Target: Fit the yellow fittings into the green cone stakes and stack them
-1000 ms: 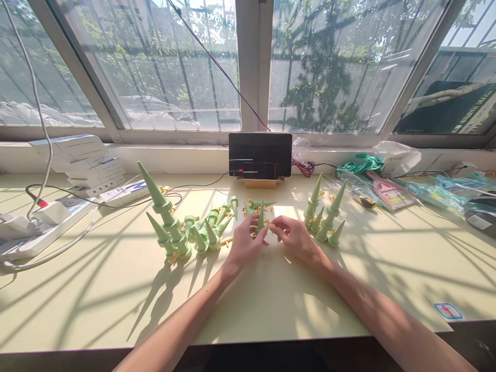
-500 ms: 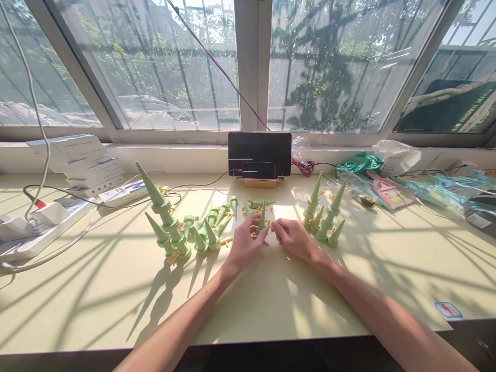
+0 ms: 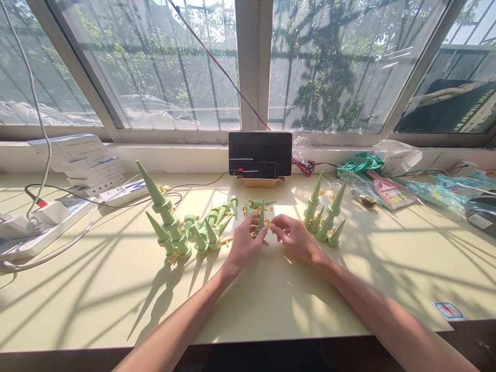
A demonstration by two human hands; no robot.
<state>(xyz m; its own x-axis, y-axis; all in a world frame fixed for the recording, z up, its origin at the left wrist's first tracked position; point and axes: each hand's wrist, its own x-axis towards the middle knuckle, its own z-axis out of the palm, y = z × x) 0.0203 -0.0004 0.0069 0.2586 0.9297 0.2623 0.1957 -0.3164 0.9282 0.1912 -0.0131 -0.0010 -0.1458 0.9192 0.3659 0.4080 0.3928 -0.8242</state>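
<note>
My left hand is wrapped round a green plant watering spike, which stands point up over the table. At the right side of that spike is a small yellow valve, with the fingertips of my right hand pinched on it. My fingers partly hide the valve and the spike's base. Behind my hands lie more spikes with yellow valves. To the left stands a group of spikes, some stacked into a tall tower. A smaller stacked group stands right of my right hand.
A black tablet with a phone before it stands on a small cardboard box at the back. White boxes and a power strip are on the left. Plastic bags and cables lie on the right.
The fingers of my right hand have shifted slightly and opened out a little around the valve. My left hand keeps its hold, and the spike stays in nearly the same place.
</note>
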